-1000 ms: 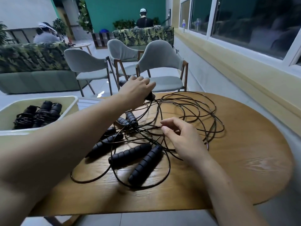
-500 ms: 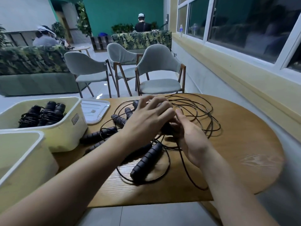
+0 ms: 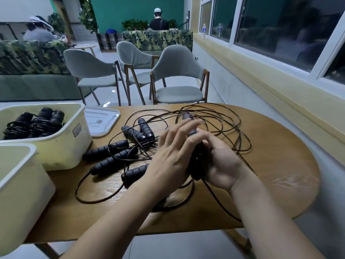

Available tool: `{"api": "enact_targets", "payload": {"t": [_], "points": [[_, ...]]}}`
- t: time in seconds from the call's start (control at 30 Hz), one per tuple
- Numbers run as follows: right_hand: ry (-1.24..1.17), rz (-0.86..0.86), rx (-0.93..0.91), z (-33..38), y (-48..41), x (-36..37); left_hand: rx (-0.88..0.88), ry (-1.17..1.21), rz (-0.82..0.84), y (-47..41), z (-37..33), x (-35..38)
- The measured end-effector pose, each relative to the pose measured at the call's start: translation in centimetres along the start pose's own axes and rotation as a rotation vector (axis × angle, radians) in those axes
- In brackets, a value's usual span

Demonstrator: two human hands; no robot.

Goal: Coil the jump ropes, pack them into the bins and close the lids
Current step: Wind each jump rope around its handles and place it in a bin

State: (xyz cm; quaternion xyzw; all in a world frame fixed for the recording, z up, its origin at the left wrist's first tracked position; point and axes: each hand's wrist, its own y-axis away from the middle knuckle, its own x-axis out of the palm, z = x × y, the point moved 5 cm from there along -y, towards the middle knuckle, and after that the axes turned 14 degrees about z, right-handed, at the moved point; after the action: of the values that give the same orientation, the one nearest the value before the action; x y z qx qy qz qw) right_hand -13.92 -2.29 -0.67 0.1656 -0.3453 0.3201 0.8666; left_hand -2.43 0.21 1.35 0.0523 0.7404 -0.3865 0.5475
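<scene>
Head view: left hand (image 3: 168,156) screens right hand's (image 3: 221,162) handle (image 3: 188,117) amid tangled cords (image 3: 214,116).

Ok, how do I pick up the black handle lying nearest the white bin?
Probably round its ribbed middle, from above, fingers across it. The handle lies flat on the table, and cords tangle over its right end, so stay off there.

A round wooden table (image 3: 270,165) is carrying tangled black jump ropes (image 3: 112,161) across its middle; two cream bins (image 3: 61,146) are sitting at its left edge, a lid (image 3: 100,120) lying flat beside the farther one.
</scene>
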Motion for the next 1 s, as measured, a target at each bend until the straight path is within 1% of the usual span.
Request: {"api": "enact_targets", "payload": {"t": [0.13, 0.3, 0.4, 0.47, 0.57, 0.67, 0.8, 0.9, 1.0], "points": [[0.024, -0.04, -0.039, -0.2, -0.8, 0.0, -0.234, 0.118, 0.088, 0.1, 2.4, -0.7], [0.078, -0.138, -0.124, -0.7, -1.7, -0.6, -0.477, 0.489, 0.149, 1.2, 3.5, -0.3], [0.116, -0.196, -0.18, -1.1, -1.9, -0.7, -0.46, 0.631, 0.225, 0.9, 3.3, -0.1], [0.164, -0.221, -0.199, -0.9, -1.8, -0.9, -0.442, 0.74, 0.234, 0.7, 3.2, -0.3], [0.242, -0.23, -0.207, -0.5, -1.6, -1.0, -0.473, 0.872, 0.187, 0.4, 3.7, -0.6], [0.361, -0.189, -0.2, -0.3, -1.4, -0.7, -0.479, 1.052, 0.12, 0.3, 4.1, -0.6], [0.475, -0.137, -0.187, 0.0, -0.7, -0.4, -0.46, 1.052, 0.03, 0.4, 4.5, -1.2], [0.615, -0.129, -0.182, 0.2, -0.3, -0.4, -0.464, 1.024, -0.01, 0.5, 4.8, -1.2], [0.732, -0.124, -0.191, 1.0, 0.2, -0.4, -0.47, 1.061, -0.061, 0.6, 5.1, -1.1]]}}
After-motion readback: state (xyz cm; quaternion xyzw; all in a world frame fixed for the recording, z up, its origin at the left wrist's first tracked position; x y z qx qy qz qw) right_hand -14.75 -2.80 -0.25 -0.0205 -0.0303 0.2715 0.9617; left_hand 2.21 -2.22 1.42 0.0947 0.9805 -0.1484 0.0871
